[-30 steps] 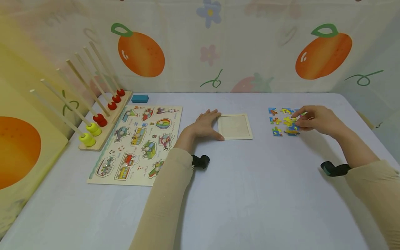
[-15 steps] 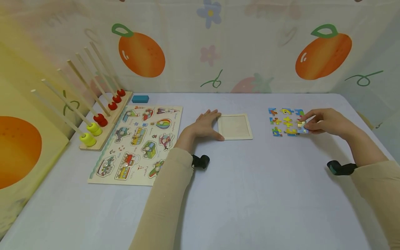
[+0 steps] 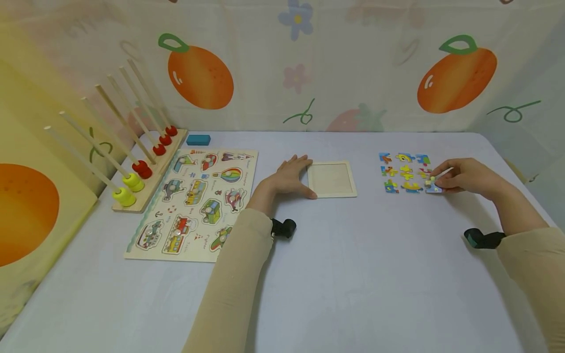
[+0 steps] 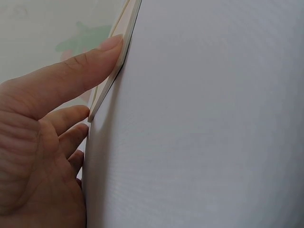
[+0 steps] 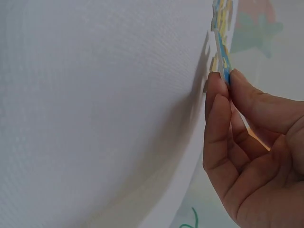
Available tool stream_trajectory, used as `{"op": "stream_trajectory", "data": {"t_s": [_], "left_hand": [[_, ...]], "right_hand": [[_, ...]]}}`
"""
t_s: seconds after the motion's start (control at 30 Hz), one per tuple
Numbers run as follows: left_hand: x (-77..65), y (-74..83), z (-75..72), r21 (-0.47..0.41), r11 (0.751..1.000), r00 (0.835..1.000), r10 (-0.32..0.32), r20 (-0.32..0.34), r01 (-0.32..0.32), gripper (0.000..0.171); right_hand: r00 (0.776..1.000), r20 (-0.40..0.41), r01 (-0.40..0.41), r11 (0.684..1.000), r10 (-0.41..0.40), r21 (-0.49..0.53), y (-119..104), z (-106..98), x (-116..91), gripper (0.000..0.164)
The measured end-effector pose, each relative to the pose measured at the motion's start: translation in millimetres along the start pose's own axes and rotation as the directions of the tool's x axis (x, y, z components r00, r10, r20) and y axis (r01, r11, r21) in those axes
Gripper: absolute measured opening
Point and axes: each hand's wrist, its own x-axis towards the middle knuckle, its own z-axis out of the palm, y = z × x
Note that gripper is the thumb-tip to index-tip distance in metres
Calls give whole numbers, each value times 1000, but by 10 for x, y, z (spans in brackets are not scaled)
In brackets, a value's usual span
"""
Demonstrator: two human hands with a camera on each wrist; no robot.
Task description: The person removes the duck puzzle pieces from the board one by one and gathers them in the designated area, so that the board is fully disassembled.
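Note:
My left hand point(image 3: 289, 176) lies at the left side of a small wooden puzzle tray point(image 3: 354, 180), fingers spread. Its straight thumb point(image 4: 88, 66) touches the near rim in the left wrist view, with the index fingertip at a corner. On the right, my right hand point(image 3: 470, 181) pinches a blue jigsaw piece point(image 5: 222, 54) between thumb and index finger. This piece point(image 3: 430, 185) is at the lower right of several loose jigsaw pieces point(image 3: 406, 171), blue and yellow, laid out in rows. Whether it touches the table is unclear.
A picture-peg board point(image 3: 185, 230) with vehicles lies left of the left arm. Behind it stands a wooden rod stacker point(image 3: 145, 189) with red and yellow beads, its tall rods leaning in view. A blue block point(image 3: 198, 140) sits near the back edge of the white table point(image 3: 353, 274).
The right hand has moved right and slightly nearer, drawing the lower-right jigsaw piece out from the middle column. The left hand and tray have stayed still.

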Motion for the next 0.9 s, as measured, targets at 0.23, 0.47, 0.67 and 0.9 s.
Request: {"op": "stream_trajectory", "data": {"t_s": [0.23,0.47,0.67,0.9], "left_hand": [[10,-7,13,-5,1000,1000,1,-4,-1,99],[13,-10,8,-1,1000,1000,5,-6,-5,100],[14,-12,10,3,1000,1000,3,-4,-3,99],[0,-6,10,6,1000,1000,0,-5,0,99]], "right_hand": [[1000,0,-12,1000,12,-8,30,31,15,47],[999,-15,-44,999,44,-28,20,51,20,47],[999,-23,-40,999,40,-28,9,65,18,45],[999,-27,-47,999,46,-18,6,72,17,45]]}}
